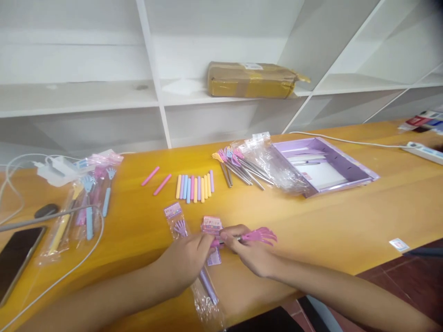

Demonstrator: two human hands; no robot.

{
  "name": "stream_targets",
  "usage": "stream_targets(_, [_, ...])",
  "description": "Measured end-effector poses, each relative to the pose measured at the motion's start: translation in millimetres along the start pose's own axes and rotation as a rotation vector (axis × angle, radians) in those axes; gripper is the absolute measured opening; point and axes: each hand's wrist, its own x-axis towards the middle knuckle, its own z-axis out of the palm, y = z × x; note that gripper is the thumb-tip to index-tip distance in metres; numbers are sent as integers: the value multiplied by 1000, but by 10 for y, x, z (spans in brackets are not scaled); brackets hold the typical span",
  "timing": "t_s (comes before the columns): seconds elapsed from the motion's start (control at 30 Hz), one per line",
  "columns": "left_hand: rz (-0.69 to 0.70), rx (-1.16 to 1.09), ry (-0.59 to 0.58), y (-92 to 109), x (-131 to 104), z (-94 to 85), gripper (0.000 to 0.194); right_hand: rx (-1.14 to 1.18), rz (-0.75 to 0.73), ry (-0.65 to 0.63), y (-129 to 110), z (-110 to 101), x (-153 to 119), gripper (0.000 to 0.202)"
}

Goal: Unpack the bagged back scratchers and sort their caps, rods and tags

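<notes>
Pink back scratcher [260, 235]: held in both hands over the near middle of the table [332, 216], claw pointing right.
Left hand [189, 257]: fingers curled closed around the pink handle end, which it mostly hides.
Right hand [247, 249]: thumb and fingers closed in a pinch on the metal rod, just left of the claw.
Printed cards [211, 223]: under and just beyond the hands, pink and purple, with a line of characters too small to read.
Bagged purple scratcher [208, 288]: lying beneath the left hand in a clear sleeve; its purple header has printing, illegible here.
Handle row [195, 189]: yellow, purple, blue and pink handles side by side, beyond the hands; two pink handles [162, 184] lie apart to their left.
Metal-rod scratchers [242, 168]: piled at the far middle, beside clear bags.
Purple tray [351, 160]: far right of the hands, thin rods and a small pink-printed piece inside.
Carton [251, 83]: on the far shelf, taped, its white label unreadable.
Sticker [398, 245]: near right table edge, red and blue marks, no legible wording.
Bagged scratchers [89, 221]: at left, beside a phone [19, 258].
</notes>
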Motion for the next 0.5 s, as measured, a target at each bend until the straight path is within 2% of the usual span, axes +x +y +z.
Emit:
stream_targets(0.1, [128, 200, 118, -39, 20, -55, 22, -21, 10, -23, -73, 19, 48, 54])
stream_targets(0.2, [155, 299, 166, -48, 22, -92, 23, 12, 27, -99, -162, 5, 69, 53])
stream_targets(0.4, [175, 291, 73, 37, 8, -159, 16, 40, 128, -155, -389, -133, -96, 60])
stream_targets(0.5, [186, 224, 39, 104, -14, -215, 21, -2, 112, -195, -482, -174, -209, 59])
